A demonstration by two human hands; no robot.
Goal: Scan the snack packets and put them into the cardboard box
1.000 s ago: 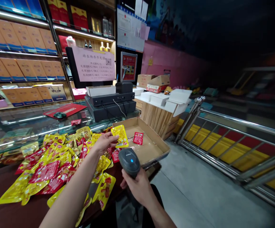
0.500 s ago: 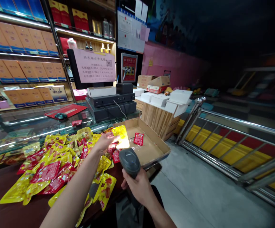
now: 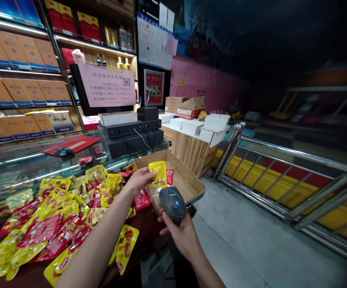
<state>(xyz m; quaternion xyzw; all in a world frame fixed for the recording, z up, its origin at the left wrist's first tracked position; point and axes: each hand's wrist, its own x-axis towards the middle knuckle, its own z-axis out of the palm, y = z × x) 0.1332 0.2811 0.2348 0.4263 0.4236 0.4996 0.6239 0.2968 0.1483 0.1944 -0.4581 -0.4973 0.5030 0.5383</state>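
My left hand (image 3: 142, 178) pinches the edge of a yellow snack packet (image 3: 158, 174), held up over the near side of a shallow cardboard box (image 3: 188, 186). My right hand (image 3: 178, 232) is wrapped round a dark barcode scanner (image 3: 172, 202), with a small blue light glowing on its top. The scanner's head is just below the packet, apart from it. Inside the box lies a red packet (image 3: 169, 177), partly hidden behind the yellow one. A heap of red and yellow snack packets (image 3: 62, 216) spreads to the left of my hands, partly covered by my left forearm.
A dark cash register unit (image 3: 131, 136) and a monitor with a pink paper sign (image 3: 109, 88) stand behind the heap. On the glass counter are a mouse (image 3: 63, 152) and a red mat (image 3: 77, 145). A metal railing (image 3: 281, 156) runs along the right.
The bright light on the yellow packet is gone, and a blue light shows on the scanner. Packet and scanner have shifted right relative to the box. The view has turned slightly right.
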